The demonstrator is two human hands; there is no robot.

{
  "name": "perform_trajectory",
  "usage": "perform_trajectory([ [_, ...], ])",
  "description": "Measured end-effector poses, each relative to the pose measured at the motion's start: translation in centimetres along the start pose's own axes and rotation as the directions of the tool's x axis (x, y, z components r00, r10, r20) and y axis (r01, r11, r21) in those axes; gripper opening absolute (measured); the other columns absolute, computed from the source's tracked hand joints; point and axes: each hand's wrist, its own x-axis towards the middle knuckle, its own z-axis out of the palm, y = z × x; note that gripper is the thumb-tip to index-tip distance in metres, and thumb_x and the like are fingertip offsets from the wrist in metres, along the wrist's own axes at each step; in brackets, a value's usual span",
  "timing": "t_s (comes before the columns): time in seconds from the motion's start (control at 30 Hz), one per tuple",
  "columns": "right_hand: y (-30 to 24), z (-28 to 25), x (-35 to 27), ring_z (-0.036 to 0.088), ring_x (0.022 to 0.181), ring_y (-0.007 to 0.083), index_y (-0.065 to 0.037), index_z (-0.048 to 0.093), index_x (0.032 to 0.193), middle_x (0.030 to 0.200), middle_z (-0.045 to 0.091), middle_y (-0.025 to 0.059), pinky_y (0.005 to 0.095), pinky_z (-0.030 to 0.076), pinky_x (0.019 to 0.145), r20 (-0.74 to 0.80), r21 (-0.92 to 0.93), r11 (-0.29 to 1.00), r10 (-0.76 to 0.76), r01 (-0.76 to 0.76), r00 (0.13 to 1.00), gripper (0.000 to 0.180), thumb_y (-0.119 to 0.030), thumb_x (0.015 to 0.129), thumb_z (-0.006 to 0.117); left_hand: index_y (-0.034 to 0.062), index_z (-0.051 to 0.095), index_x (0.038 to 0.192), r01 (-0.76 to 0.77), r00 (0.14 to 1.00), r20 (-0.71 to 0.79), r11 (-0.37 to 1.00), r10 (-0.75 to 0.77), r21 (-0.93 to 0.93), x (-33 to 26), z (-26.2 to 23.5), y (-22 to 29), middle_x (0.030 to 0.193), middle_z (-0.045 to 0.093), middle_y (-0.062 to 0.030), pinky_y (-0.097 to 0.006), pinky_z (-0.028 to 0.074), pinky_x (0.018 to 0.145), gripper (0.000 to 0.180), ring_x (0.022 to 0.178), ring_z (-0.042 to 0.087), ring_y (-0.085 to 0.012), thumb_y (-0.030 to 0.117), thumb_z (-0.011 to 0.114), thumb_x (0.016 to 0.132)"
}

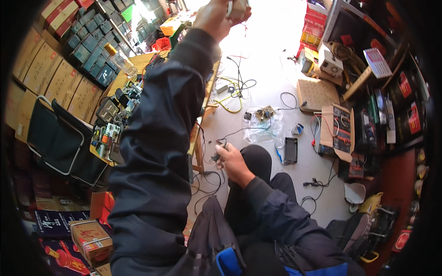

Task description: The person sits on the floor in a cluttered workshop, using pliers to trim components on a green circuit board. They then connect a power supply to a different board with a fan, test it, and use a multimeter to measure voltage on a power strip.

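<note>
black plug (215,157), yellow cable (232,112), black tray (291,151), light grey floor (306,161), brown cartons (42,69)

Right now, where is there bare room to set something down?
The widest bare floor lies between the black cable and the tan box. A smaller patch lies between the black tray and the plugs. The table is crowded with parts; cords tangle by its leg.

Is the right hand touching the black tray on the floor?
Apart. The head view shows the right hand left of the black tray, with a dark-trousered knee and pale floor visible between them.
</note>
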Motion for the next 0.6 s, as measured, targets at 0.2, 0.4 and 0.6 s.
perform_trajectory([
  [0.2,-1.9,-3.8,-3.0,0.057,0.062,0.0118,-0.005,0.057,0.098,0.083,0.059,0.0049,0.0273,0.051,0.058,0.077,0.051,0.998,-0.028,0.024,0.997,0.02,-0.022,0.102,0.066,-0.0122,0.052,0.112,0.443,0.879,0.092,0.734,-0.467,-0.515,-11.7,7.6,-2.0,0.105,0.059,-0.0179,-0.045,0.059,0.092,0.029,0.093,0.068,-0.036,0.007,0.063,0.093],
  [0.4,-1.9,-6.9,-5.2,0.06,0.063,0.0137,-0.004,0.057,0.1,0.078,0.061,0.0054,0.0278,0.051,0.059,0.013,0.114,0.983,-0.144,0.141,0.99,0.024,-0.024,0.1,0.068,-0.0051,0.051,0.12,0.696,0.718,0.171,0.688,-0.675,-0.205,-24.3,10.1,-2.0,0.093,0.061,-0.0136,-0.039,0.059,0.082,0.04,0.085,0.069,-0.0261,0.001,0.061,0.082],
  [0.6,-2.5,-9.5,-7.8,0.067,0.075,0.0171,0.003,0.061,0.11,0.09,0.066,0.0092,0.0336,0.061,0.07,-0.008,0.312,0.925,-0.225,0.217,0.974,0.017,-0.009,0.098,0.064,-0.0009,0.05,0.117,0.668,0.718,-0.118,0.727,-0.686,-0.161,-34.6,7.2,-3.0,0.097,0.065,-0.0155,-0.034,0.054,0.061,0.035,0.071,0.066,-0.0218,-0.001,0.058,0.084],
])
